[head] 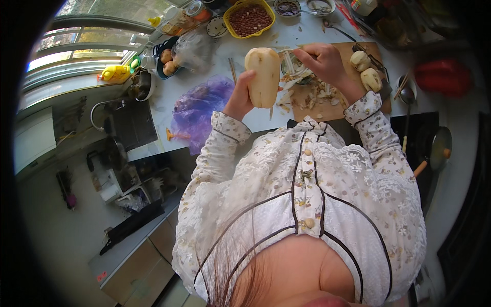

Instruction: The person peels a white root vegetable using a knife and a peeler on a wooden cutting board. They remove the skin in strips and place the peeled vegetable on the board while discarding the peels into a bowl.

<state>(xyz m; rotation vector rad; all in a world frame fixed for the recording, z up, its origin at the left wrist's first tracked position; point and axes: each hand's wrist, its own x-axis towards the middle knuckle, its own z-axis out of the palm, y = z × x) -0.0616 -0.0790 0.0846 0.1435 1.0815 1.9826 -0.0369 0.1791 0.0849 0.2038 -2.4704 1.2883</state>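
My left hand (241, 94) holds a thick, pale, peeled lotus root section (263, 78) upright above the counter. To its right, my right hand (326, 63) is closed, with the end of a slim pale tool, perhaps a peeler, showing at its fingertips. Beneath that hand, a bowl (284, 68) with pale strips in it is partly hidden. Brown and cream peelings (320, 96) lie scattered over a wooden cutting board (307, 114). Two shorter lotus root pieces, one (360, 60) behind the other (370, 80), rest at the board's right side by a dark blade.
A crumpled purple plastic bag (203, 103) and an orange-handled item (178, 135) lie left. Behind stand a yellow basket (229, 23) of reddish peanuts or beans and a dark basket (163, 72) of potatoes. The sink (132, 124) is far left; a pan (440, 147) sits right.
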